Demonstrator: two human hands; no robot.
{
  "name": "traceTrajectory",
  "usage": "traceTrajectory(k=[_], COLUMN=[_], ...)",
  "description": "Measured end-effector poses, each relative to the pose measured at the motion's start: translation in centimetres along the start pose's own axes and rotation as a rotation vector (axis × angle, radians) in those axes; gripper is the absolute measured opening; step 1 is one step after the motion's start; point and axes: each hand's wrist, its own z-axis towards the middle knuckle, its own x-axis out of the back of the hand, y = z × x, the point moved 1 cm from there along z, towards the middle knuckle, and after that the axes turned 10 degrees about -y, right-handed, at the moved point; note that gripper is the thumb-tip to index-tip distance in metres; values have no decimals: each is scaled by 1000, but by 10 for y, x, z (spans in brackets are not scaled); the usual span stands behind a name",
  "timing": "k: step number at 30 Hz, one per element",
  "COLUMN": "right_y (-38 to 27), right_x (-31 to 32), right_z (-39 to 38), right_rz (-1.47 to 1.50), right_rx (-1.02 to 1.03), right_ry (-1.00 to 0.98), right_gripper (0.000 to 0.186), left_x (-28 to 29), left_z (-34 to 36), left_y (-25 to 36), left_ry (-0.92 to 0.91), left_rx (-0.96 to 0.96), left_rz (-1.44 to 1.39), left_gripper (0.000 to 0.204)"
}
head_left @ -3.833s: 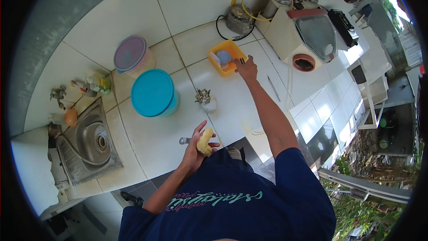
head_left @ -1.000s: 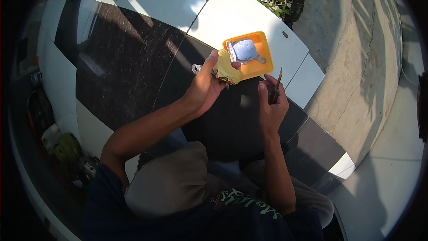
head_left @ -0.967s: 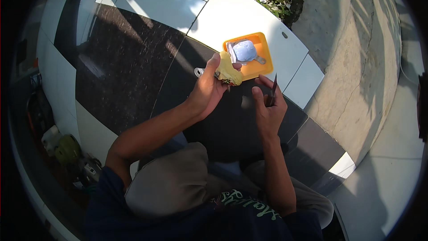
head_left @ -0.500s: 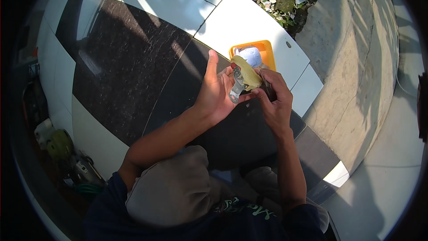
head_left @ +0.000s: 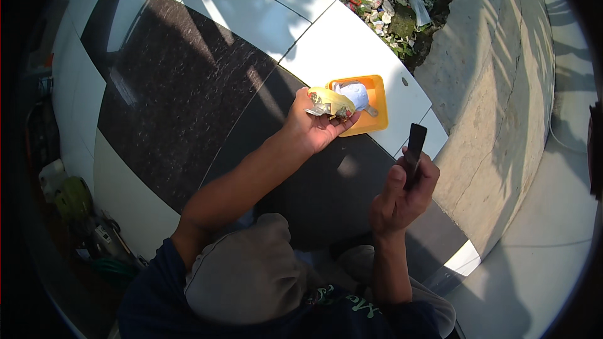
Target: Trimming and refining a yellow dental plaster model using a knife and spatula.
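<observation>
By the yellow container point(head_left: 379, 105), our left hand point(head_left: 314, 130) grips a yellow-filled impression tray point(head_left: 333, 104); near right, our right hand point(head_left: 405, 196) clasps a dark tool point(head_left: 415, 144); work looks unfinished.

Only lettering you show: on front of your dark navy shirt point(head_left: 270, 326), low in view beside grey trousers point(head_left: 242, 270). Pale green letters point(head_left: 361, 306), slanting down toward right, partly lost in folds and shadow; whole word not readable here. Yellow piece point(head_left: 336, 102) in your left hand point(head_left: 314, 129): small dark and red patches, too small to tell if print. Dark bar point(head_left: 415, 144) in your right hand point(head_left: 407, 198): nothing legible. Coloured litter point(head_left: 380, 16): any print too small to read.
</observation>
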Motion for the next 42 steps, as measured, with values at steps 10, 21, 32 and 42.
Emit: traceTrajectory(k=[10, 21, 32, 42], right_y=[6, 41, 40, 22], right_x=[-7, -26, -7, -3], right_z=[9, 4, -8, 10], right_rz=[301, -366, -6, -424], right_rx=[197, -119, 53, -42], right_ry=[243, -355, 28, -340], right_gripper=[28, 40, 43, 33], left_x=[-16, -9, -6, -23], left_z=[4, 1, 7, -10], left_y=[-14, -10, -32, -35], left_ry=[-27, -130, 33, -1], left_rx=[24, 77, 3, -215], left_rz=[-78, -33, 16, 299], left_gripper=[38, 31, 47, 55])
